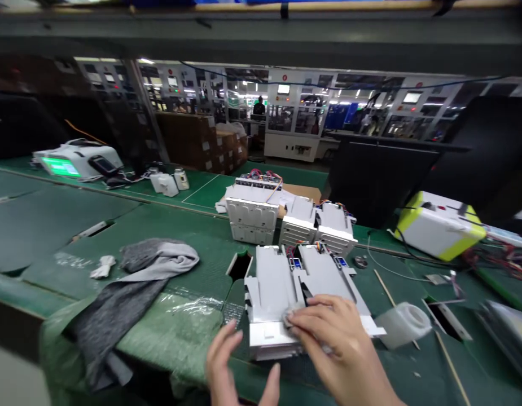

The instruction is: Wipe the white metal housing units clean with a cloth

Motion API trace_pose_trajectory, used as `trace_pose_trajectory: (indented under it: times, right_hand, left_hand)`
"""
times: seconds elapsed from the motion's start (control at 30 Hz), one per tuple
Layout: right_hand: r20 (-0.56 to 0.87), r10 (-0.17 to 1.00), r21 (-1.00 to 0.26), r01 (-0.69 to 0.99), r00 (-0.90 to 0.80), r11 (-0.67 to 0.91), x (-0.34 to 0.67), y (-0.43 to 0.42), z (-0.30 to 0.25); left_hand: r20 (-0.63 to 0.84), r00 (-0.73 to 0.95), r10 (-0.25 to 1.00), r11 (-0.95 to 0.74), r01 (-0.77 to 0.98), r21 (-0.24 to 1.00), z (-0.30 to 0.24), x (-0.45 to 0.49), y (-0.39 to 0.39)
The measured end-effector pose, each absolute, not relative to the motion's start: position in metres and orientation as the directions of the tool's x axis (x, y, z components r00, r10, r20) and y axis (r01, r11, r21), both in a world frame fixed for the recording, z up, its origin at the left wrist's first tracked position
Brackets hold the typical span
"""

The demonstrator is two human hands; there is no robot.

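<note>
My right hand (334, 335) is closed, with its fingertips pinching a small pale wad (288, 317) whose material I cannot make out. It presses at the front of the nearer white metal housings (271, 287), which stand side by side with wires and blue connectors at their back. A black pointed piece (305, 291) shows just behind the fingers; whether the hand holds it I cannot tell. At the front left of the housings, my left hand (233, 366) is open, thumb and fingers apart, holding nothing.
More white housings (252, 217) stand behind. On the left lie a grey cloth (150, 270) and green plastic wrap (176, 332). To the right are a translucent roll (402, 326), thin sticks (451, 366), a white-and-yellow device (441, 225) and cables. A slot (239, 265) opens in the bench beside the housings.
</note>
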State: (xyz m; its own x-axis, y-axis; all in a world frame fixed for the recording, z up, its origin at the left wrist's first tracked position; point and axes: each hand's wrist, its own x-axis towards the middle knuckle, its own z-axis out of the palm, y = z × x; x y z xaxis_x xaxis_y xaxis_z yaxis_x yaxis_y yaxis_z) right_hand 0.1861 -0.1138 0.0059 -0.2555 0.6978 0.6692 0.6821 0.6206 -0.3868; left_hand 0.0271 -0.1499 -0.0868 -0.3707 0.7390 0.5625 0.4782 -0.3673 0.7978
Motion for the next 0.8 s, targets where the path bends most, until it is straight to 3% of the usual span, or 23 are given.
trace_pose_trajectory:
  times: [0.13, 0.33, 0.4, 0.5, 0.67, 0.8]
  right_hand:
    - [0.681, 0.678, -0.402, 0.631, -0.279, 0.663, 0.144, -0.108, 0.006]
    - [0.695, 0.562, -0.153, 0.672, -0.448, 0.725, 0.139, -0.117, 0.003]
    - [0.681, 0.581, -0.178, 0.668, -0.446, 0.722, 0.138, -0.115, 0.005]
    - [0.661, 0.642, -0.262, 0.682, -0.390, 0.683, 0.131, -0.112, 0.008]
    - [0.677, 0.590, -0.144, 0.707, -0.440, 0.692, 0.126, -0.112, 0.011]
    - [0.651, 0.621, -0.172, 0.711, -0.438, 0.682, 0.126, -0.109, 0.017]
  left_hand:
    - [0.312, -0.236, 0.920, -0.243, 0.280, 0.929, -0.086, 0.016, -0.135]
    - [0.368, 0.102, 0.924, -0.377, 0.398, 0.836, -0.065, -0.009, -0.103]
    - [0.400, 0.208, 0.893, -0.450, 0.366, 0.815, -0.058, -0.014, -0.093]
    - [0.451, 0.223, 0.864, -0.502, 0.320, 0.804, -0.054, -0.015, -0.084]
    - [0.449, 0.238, 0.862, -0.504, 0.288, 0.814, -0.052, -0.013, -0.082]
    - [0.450, 0.234, 0.862, -0.503, 0.275, 0.820, -0.053, -0.014, -0.082]
